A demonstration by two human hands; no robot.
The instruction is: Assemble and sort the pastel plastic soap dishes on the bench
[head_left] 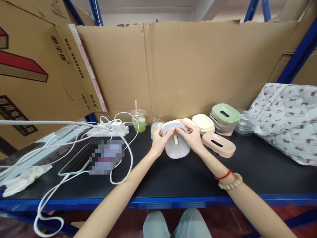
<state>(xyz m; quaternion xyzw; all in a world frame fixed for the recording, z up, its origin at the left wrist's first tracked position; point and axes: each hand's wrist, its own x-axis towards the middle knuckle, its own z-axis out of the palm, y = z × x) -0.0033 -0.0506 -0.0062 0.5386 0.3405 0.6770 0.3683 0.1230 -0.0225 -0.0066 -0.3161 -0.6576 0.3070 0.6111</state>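
A pale grey-white plastic piece (pixel 177 150) with an oblong slot is held up over the middle of the black table. My left hand (pixel 159 139) grips its left edge, and my right hand (pixel 192 135) grips its right edge; both thumbs press near the top of the slot. A cream rim shows behind its upper edge, mostly hidden by my fingers. Right of my hands is a stack of cream pieces (pixel 203 122). Nearby lies a peach slotted lid (pixel 219 144), and behind it a green slotted lid (pixel 226 114) tops a stack.
Left on the table (pixel 148 185) are white cables (pixel 131 155), a power strip (pixel 106 130) and a phone (pixel 75 162). A cup of green drink (pixel 140 124) stands at the back. Clear plastic containers (pixel 244 124) and a patterned cloth (pixel 287 122) are at the right. Cardboard (pixel 185 72) walls the back.
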